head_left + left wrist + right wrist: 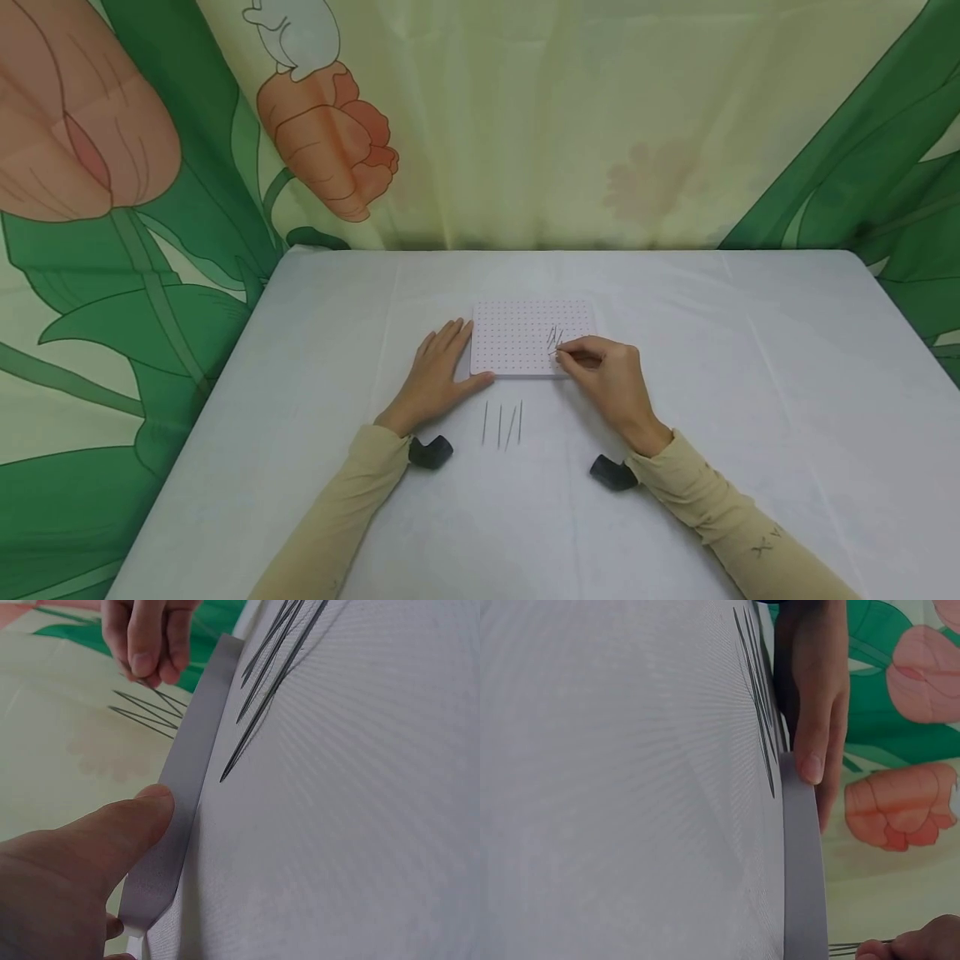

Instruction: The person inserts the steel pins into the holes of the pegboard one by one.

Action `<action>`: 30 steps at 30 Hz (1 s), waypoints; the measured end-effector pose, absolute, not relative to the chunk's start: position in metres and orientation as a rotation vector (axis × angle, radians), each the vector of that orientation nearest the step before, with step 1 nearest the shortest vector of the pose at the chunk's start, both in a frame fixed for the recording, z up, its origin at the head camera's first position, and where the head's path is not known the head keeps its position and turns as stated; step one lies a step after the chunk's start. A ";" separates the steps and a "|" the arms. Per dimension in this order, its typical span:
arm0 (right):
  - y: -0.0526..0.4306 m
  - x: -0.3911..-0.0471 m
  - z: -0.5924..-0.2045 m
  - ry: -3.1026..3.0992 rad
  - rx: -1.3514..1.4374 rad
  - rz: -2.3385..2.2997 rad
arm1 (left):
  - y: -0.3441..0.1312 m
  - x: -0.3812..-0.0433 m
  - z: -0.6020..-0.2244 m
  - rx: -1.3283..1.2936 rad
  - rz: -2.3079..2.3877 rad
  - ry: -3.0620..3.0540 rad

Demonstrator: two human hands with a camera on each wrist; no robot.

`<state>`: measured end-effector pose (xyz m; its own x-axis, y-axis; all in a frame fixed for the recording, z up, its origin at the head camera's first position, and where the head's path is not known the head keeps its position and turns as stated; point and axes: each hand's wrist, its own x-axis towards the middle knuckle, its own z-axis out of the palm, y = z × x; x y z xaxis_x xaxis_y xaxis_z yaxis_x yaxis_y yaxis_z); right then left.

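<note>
Needles: thin grey metal needles (555, 337) stand in white square perforated foam board (517, 337) mid-table. We pinch one in right hand (607, 379) fingertips; left hand (438, 367) flat, fingers straight, steadies board edge. Spare needles (502, 423) lie near. We judge needles light, stiff, slippery, sharp; take mid-shaft.

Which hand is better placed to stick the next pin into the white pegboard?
Probably the right hand: it already pinches a pin over the pegboard, beside pins standing in it. The left hand lies flat against the board's left edge, steadying it. Spare pins lie between both hands.
</note>
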<state>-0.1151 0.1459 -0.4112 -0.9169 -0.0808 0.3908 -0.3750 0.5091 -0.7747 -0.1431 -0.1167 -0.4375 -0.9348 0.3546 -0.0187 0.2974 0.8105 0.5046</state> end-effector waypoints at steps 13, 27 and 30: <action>0.139 -0.119 -0.406 -2.531 0.364 1.215 | -0.118 -0.144 -0.439 0.534 0.760 2.892; 0.136 -0.124 -0.405 -2.553 0.350 1.195 | -0.117 -0.144 -0.438 0.554 0.775 2.895; 0.136 -0.125 -0.406 -2.554 0.347 1.188 | -0.118 -0.144 -0.438 0.549 0.772 2.895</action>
<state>-0.1248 0.1358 -0.4060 -0.9251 -0.0900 0.3690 -0.3401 0.6285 -0.6995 -0.1440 -0.1177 -0.4380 -0.9307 0.3659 0.0001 0.3173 0.8069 0.4982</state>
